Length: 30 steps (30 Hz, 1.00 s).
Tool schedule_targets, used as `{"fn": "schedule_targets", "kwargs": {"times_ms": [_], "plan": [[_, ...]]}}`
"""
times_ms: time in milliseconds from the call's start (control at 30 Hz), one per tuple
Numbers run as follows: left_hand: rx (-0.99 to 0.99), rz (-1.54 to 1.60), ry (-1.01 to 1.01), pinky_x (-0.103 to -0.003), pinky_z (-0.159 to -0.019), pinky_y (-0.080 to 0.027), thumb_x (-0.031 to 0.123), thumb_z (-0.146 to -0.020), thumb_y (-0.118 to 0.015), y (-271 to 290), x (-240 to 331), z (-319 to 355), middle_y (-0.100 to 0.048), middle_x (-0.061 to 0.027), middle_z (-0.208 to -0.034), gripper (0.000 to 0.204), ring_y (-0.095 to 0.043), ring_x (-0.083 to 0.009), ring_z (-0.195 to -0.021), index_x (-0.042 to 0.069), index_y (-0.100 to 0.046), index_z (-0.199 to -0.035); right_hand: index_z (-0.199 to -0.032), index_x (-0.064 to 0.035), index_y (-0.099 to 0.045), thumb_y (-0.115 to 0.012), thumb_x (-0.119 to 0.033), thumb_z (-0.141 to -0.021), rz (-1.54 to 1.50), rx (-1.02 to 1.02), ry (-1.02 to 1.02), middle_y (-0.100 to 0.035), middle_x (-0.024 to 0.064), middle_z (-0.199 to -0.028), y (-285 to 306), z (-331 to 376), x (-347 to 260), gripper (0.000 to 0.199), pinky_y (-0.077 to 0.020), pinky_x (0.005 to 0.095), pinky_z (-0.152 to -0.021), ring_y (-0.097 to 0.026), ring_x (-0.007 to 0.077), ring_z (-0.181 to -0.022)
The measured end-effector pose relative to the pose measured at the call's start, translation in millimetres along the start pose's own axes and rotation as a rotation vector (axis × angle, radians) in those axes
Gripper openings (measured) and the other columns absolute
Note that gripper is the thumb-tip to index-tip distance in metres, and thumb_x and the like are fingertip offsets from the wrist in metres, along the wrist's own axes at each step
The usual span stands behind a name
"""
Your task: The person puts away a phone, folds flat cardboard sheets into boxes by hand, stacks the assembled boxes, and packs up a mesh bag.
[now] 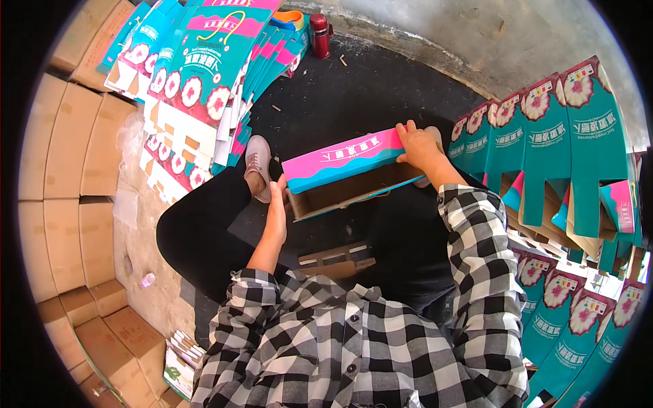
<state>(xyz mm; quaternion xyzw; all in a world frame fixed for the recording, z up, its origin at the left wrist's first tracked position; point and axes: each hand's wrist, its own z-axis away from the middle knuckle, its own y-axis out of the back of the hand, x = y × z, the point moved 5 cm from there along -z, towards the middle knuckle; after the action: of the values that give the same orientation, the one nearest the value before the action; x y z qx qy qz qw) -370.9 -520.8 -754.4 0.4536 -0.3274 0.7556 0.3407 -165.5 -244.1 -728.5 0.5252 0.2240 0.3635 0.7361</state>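
A pink and turquoise cardboard box (348, 162) is held between my two hands, over the gap between my legs. Its long side facing me is open and shows the bare brown inside. My right hand (422, 151) grips the box's right end, fingers over the top edge and thumb below. My left hand (273, 216) presses against the left end, seen edge-on, with part of its fingers hidden behind the box. A flat piece of brown cardboard (337, 262) lies close to my body below the box.
Flat printed cartons (197, 75) are piled at the far left, before stacked brown boxes (61, 143). Rows of folded teal cartons (544, 136) stand on the right. A red flask (320, 35) stands by the concrete wall (435, 34), beyond the black mat (320, 102).
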Motion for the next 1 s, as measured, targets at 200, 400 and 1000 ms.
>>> {"fn": "schedule_targets", "kwargs": {"times_ms": [200,400,1000], "plan": [[0.043,-0.694,-0.076,-0.037,-0.103,-0.03,0.046,-0.082,-0.06,12.5,-49.6,-13.8,-0.034,-0.0258,-0.137,0.09,-0.036,-0.0317,-0.127,-0.002,-0.013,-0.141,-0.12,-0.0052,-0.045,-0.077,-0.045,-0.061,0.138,0.014,0.003,-0.052,0.0142,-0.108,6.6,4.9,-6.0,0.078,-0.0509,0.0391,-0.073,-0.062,0.0293,-0.087],[-0.056,-0.693,0.01,-0.039,-0.099,-0.036,0.04,-0.079,-0.064,18.4,-63.7,-26.0,-0.036,-0.0278,-0.133,0.09,-0.044,-0.0358,-0.12,-0.002,-0.014,-0.14,-0.108,0.0017,-0.057,-0.058,-0.063,-0.074,-0.264,-0.196,-0.236,-0.061,0.0188,-0.101,29.6,16.5,50.3,0.073,-0.0468,0.0406,-0.083,-0.059,0.0318,-0.099],[-0.05,-0.666,-0.072,-0.037,-0.099,-0.035,0.033,-0.078,-0.066,26.8,-70.7,-34.9,-0.036,-0.0259,-0.132,0.085,-0.042,-0.0353,-0.121,0.0,-0.018,-0.139,-0.081,0.0011,-0.063,-0.06,-0.029,-0.077,-0.432,-0.127,-0.095,-0.064,0.0199,-0.09,19.8,42.0,44.1,0.03,-0.0489,0.0411,-0.076,-0.06,0.0384,-0.088]]}}
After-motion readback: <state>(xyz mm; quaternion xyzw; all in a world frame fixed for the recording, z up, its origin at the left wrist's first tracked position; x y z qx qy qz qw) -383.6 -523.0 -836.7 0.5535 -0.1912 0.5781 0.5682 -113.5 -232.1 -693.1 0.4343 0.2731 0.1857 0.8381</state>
